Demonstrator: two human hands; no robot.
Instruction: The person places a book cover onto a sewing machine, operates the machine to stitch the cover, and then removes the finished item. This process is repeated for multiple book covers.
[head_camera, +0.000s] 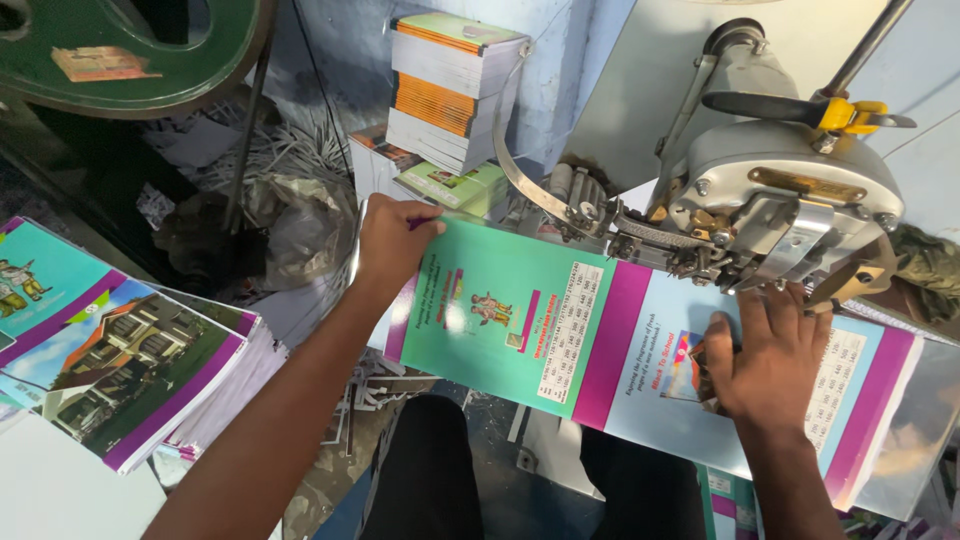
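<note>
L hand (392, 238) grip pinching cover sheet (520, 320) far edge; R hand (765, 362) flat, fingers spread, pressing sheet under stitcher head (775, 205).

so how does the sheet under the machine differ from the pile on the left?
The sheet is a single cover spread flat under the machine, held by both hands; the pile is many covers stacked and untouched. The sheet shows green, purple and pale blue panels; the pile's top shows a house picture. Both are glossy and purple-banded.

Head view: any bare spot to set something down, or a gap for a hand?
Bare white surface at bottom left, beside the stacked covers. Crowded: left hand and right hand press the cover sheet under the stitching machine; scraps below.
</note>
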